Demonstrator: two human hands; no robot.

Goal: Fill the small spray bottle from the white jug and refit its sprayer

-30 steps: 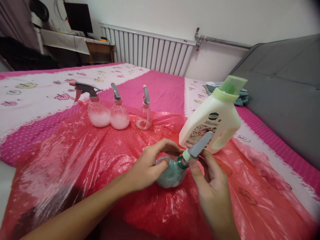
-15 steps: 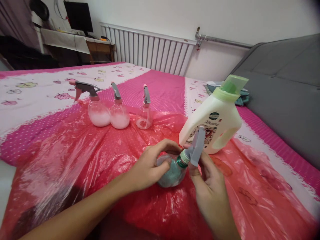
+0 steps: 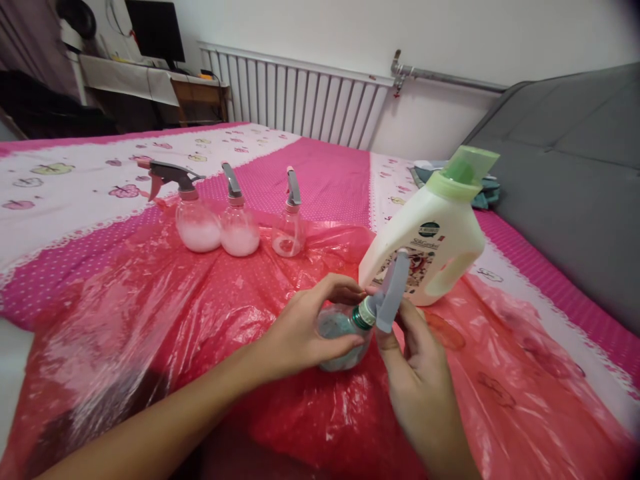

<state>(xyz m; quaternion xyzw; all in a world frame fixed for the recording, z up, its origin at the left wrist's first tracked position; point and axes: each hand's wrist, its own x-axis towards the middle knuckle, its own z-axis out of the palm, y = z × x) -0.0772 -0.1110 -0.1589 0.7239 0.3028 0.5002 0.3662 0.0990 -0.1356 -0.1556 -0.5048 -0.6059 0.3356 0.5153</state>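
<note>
A greenish clear spray bottle (image 3: 345, 323) with a grey trigger head (image 3: 394, 293) leans to the right between my hands, low over the red plastic sheet (image 3: 240, 300). My left hand (image 3: 320, 327) is wrapped round the bottle's body, thumb in front and fingers behind. The fingers of my right hand (image 3: 417, 360) close on the trigger head near the pale green collar; some fingertips are hidden behind it. Just behind stands a white detergent jug (image 3: 435, 233) with a green cap (image 3: 470, 165).
Three spray bottles with pink collars stand at the back left: one (image 3: 197, 227), a second (image 3: 240, 230) touching it, and a third (image 3: 289, 230) apart. The sheet lies wrinkled over a pink-and-white bedspread (image 3: 330, 173). A grey headboard (image 3: 565, 147) rises at right.
My left hand has shifted slightly right and up along the bottle, its thumb now nearer the neck. My right hand stays at the trigger head. The standing bottles and jug have not moved.
</note>
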